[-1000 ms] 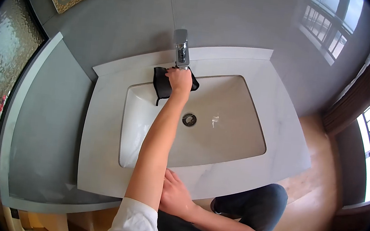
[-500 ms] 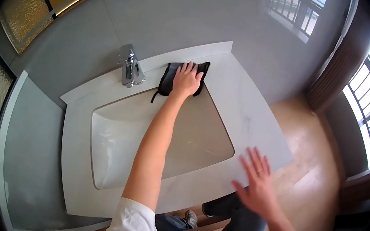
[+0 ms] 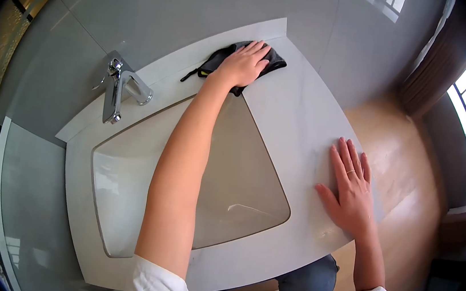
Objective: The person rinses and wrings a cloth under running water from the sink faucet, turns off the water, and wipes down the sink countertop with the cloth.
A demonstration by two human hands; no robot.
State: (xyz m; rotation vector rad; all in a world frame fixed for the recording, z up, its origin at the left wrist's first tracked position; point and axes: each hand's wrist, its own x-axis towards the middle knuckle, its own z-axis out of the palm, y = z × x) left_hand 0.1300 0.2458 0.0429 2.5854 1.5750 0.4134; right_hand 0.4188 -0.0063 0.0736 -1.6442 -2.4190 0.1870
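The left hand [image 3: 245, 66] lay palm down on the black cloth [image 3: 273, 60], fingers straight out across it rather than clenched around it. The cloth was crumpled along the back edge of the countertop [image 3: 289, 129], near the back right corner, with one tip at the back right corner of the basin [image 3: 242, 164]. The faucet [image 3: 114, 94] stood left of it, apart. The right hand [image 3: 350, 199] was spread, grasping nothing, at the countertop's right edge; whether its palm pressed down, I could not tell
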